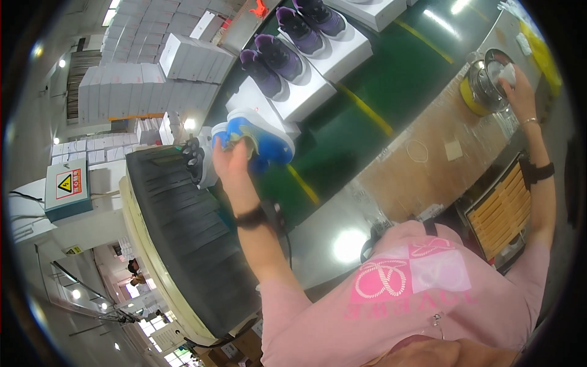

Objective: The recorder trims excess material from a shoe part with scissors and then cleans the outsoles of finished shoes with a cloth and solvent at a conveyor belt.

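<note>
A: Obscured?
B: Some fingers of left hand (232, 162), hidden by shoe (275, 147); white wad (508, 74), material unclear.
A: Shoe position?
B: Clasped in left hand, well apart from right hand (521, 95), which pinches wad at pot (479, 89).

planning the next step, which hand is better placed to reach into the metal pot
Right, I'd judge: the right hand is at the pot, holding a white wad. The left hand is well away, holding a blue shoe.

Shoe factory, apparently: sneakers (282, 58), stacked boxes (125, 92)
</note>
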Action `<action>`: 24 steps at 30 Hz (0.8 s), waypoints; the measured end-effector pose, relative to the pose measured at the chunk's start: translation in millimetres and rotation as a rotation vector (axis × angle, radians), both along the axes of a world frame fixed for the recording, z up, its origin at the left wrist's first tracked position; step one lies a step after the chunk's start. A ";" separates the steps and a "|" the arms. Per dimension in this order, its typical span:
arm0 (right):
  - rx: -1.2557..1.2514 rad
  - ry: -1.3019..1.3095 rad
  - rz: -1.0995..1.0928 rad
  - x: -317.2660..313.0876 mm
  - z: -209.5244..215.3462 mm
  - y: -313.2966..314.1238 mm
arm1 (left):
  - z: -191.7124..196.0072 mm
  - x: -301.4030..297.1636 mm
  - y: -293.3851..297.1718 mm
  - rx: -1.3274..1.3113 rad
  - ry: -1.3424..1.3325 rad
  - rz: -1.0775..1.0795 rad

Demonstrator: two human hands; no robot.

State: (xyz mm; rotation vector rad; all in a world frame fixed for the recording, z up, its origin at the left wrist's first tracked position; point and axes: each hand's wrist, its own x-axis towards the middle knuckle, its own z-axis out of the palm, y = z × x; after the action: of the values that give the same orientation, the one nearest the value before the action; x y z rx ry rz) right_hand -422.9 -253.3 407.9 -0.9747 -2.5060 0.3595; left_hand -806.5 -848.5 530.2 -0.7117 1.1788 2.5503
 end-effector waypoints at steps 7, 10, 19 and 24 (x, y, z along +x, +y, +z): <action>0.094 -0.009 -0.039 24.8 -36.5 1.1 | -26.7 -28.7 32.4 -1.510 0.574 -0.333; -0.025 0.015 -0.074 4.2 -17.7 -32.8 | -49.5 -61.3 10.4 -1.413 0.658 -0.329; 0.030 -0.004 -0.069 -1.7 2.1 -40.2 | -103.8 -170.1 69.4 -1.331 0.627 -0.352; -0.029 0.007 -0.043 -19.2 8.8 -44.4 | -106.6 -177.0 103.8 -1.773 0.889 -0.637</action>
State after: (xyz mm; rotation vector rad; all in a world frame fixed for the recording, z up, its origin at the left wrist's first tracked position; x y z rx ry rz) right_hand -442.1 -297.7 416.6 -1.0353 -2.4757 0.3866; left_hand -983.6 -744.6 423.6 0.6944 3.0695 0.6501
